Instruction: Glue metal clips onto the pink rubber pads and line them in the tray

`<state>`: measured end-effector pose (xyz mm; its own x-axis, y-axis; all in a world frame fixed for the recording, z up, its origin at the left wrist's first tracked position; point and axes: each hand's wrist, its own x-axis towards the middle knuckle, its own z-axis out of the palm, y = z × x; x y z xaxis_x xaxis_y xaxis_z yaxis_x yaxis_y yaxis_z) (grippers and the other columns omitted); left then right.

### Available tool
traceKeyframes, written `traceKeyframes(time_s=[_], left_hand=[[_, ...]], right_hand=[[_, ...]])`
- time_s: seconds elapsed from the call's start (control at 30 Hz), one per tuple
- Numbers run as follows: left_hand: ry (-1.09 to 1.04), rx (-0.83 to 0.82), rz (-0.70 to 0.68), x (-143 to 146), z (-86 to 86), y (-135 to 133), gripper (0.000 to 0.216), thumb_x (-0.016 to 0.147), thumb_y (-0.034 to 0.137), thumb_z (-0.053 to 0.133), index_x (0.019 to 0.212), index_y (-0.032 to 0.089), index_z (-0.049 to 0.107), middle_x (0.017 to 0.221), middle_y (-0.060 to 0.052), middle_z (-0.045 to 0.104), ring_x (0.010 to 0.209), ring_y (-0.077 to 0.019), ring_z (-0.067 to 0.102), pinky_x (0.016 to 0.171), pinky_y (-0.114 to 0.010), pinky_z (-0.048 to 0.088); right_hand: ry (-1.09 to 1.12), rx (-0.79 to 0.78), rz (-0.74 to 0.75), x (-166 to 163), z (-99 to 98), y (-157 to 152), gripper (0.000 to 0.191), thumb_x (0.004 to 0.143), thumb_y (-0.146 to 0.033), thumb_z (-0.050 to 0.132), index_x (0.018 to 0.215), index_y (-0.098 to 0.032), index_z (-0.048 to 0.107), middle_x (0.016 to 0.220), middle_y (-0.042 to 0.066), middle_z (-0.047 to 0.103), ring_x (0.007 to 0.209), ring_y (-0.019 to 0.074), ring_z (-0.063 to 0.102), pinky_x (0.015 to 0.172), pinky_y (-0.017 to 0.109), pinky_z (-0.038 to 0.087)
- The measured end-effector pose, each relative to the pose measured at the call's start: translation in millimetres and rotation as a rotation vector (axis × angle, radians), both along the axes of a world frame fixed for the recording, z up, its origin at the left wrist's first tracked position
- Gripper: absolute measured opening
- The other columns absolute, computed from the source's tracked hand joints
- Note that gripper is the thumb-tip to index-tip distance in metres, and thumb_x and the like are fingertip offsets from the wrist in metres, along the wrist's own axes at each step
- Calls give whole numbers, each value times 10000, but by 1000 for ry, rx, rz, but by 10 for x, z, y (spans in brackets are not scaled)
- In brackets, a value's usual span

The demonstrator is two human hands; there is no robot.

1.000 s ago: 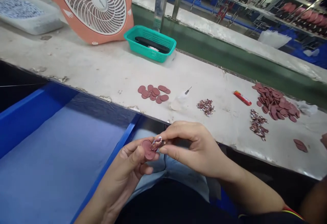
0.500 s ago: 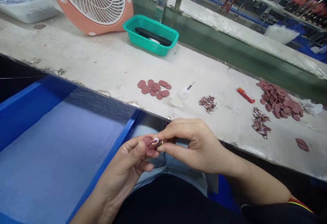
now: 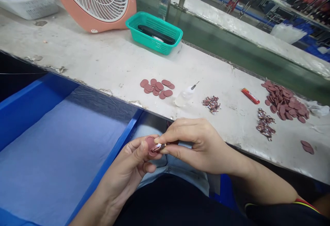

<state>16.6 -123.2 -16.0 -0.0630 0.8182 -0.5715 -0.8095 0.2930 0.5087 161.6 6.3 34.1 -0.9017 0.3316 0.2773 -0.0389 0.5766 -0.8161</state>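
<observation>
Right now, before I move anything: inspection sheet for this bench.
surface: worn white workbench, chipped along its front edge.
job's things: left hand pinches a maroon oval pad; right hand pinches a small printed piece against it.
clutter: loose maroon pads, needle-tip squeeze bottle, red lighter, teal plastic basket.
grippers: bare hands, both closed, no gloves.
cables: thin line at far left; otherwise nothing seen.
surroundings: coral desk fan, blue cloth-lined bin.
</observation>
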Motion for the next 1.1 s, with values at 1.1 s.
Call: traceKeyframes(time_s=[1.1], left_hand=[[-1,-11,75,9,-34,-39,290,599,374,915,766,165,804,684,4,726,587,-72,630,550,-122,540]], right_hand=[[62,139,-31,-43,-198,-125,175,902,-99,649,1046,-182,704,880,77,748,779,149,681,751,273,594]])
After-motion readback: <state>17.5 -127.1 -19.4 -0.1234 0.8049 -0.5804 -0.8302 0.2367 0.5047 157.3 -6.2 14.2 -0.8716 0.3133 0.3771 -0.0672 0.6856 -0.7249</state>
